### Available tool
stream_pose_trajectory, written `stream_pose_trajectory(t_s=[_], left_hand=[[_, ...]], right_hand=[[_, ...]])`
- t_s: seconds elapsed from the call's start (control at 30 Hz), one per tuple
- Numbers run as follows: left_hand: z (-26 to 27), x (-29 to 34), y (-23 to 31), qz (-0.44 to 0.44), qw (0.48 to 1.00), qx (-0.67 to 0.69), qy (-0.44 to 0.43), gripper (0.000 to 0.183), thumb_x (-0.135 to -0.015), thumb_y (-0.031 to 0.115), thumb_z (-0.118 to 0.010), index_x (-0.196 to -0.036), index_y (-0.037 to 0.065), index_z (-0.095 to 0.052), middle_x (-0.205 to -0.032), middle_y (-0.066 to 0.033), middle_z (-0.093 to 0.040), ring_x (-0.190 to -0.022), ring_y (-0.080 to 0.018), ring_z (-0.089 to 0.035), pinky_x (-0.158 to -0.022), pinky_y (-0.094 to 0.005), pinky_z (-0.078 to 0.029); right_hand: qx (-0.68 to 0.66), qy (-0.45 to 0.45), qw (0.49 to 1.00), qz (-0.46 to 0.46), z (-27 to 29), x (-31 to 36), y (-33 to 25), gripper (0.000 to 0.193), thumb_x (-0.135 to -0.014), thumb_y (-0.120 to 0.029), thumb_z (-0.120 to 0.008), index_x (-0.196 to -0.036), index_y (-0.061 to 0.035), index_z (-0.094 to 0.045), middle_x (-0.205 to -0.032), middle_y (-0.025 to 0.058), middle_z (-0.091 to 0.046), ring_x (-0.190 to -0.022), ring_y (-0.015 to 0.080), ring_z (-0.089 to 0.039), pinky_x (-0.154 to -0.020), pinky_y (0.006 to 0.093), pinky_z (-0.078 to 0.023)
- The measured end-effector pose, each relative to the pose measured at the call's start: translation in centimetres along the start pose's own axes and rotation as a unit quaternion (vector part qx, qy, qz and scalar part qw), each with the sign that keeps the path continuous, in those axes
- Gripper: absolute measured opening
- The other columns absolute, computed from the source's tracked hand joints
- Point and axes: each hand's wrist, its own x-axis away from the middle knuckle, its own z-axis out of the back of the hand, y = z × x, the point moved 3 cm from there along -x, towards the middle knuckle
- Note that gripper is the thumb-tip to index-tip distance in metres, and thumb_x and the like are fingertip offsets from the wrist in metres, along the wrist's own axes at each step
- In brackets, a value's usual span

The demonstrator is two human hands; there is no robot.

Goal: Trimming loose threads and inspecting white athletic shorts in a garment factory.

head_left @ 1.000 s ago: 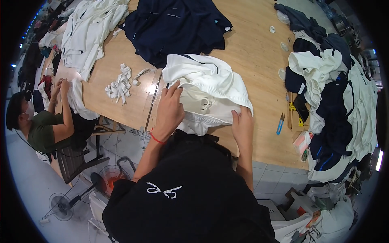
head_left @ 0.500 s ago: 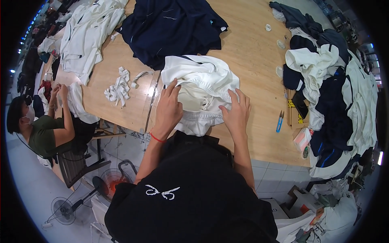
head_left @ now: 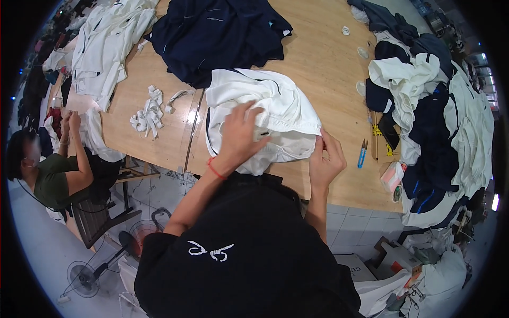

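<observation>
White shorts (head_left: 289,106) with a gathered elastic waistband and dark piping lie bunched on the table edge in front of me. My right hand (head_left: 327,159) pinches the right end of the waistband between thumb and fingers. Over the middle of the shorts, near the waist opening, is my left hand (head_left: 241,137), its fingers apart and slightly blurred. The inside of the waist shows partly between the hands; the left hand covers some of it.
Beyond the shorts lies a navy garment pile (head_left: 217,37). White elastic strips (head_left: 148,114) are on the left, blue-handled thread snips (head_left: 362,154) on the right. More clothes (head_left: 424,132) heap at the right edge. A co-worker (head_left: 58,169) sits at left, near a floor fan (head_left: 83,278).
My right hand has shifted right and closed on the waistband's end, stretching it sideways. My left hand has moved right, across the shorts. The waist opening has narrowed.
</observation>
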Motion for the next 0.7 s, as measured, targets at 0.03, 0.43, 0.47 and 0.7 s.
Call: stream_pose_trajectory(t_s=[0.03,0.43,0.47,0.7], left_hand=[[-1.4,-0.2,0.8,-0.019,1.000,0.018,0.006,0.050,-0.074,0.008,-0.086,-0.116,0.006,-0.059,-0.137,-0.0185,-0.057,-0.125,-0.0367,-0.056,-0.099,-0.0456,-0.046],[3.1,0.3,0.5,-0.188,0.937,0.095,0.280,0.047,-0.060,-0.009,-0.077,-0.102,0.005,-0.059,-0.093,-0.0109,-0.062,-0.074,-0.0299,-0.058,-0.067,-0.0422,-0.045],[3.6,0.4,0.6,-0.197,0.935,0.084,0.283,0.050,-0.060,-0.008,-0.077,-0.103,0.007,-0.059,-0.094,-0.0093,-0.061,-0.075,-0.0273,-0.059,-0.068,-0.0406,-0.045],[5.6,0.9,1.8,-0.222,0.926,0.074,0.296,0.053,-0.063,-0.004,-0.083,-0.107,0.011,-0.057,-0.098,-0.0053,-0.059,-0.075,-0.0228,-0.060,-0.070,-0.0381,-0.047]], right_hand=[[0.000,-0.001,1.000,0.002,0.4,-0.3,-0.8,0.023,-0.091,0.008,-0.074,-0.111,0.0020,-0.080,-0.098,0.0161,-0.077,-0.084,0.0239,-0.074,-0.076,0.0321,-0.057],[0.154,0.094,0.944,0.275,6.0,0.5,-4.3,0.029,-0.081,0.021,-0.070,-0.104,0.0050,-0.077,-0.094,0.0147,-0.075,-0.085,0.0303,-0.075,-0.073,0.0365,-0.059],[0.158,0.115,0.932,0.305,6.3,0.5,-4.6,0.029,-0.080,0.022,-0.070,-0.103,0.0056,-0.076,-0.094,0.0151,-0.075,-0.085,0.0313,-0.075,-0.072,0.0374,-0.059],[0.209,0.160,0.884,0.387,8.3,-0.3,-6.0,0.027,-0.086,0.019,-0.071,-0.107,0.0031,-0.074,-0.097,0.0138,-0.075,-0.095,0.0342,-0.074,-0.073,0.0388,-0.061]])
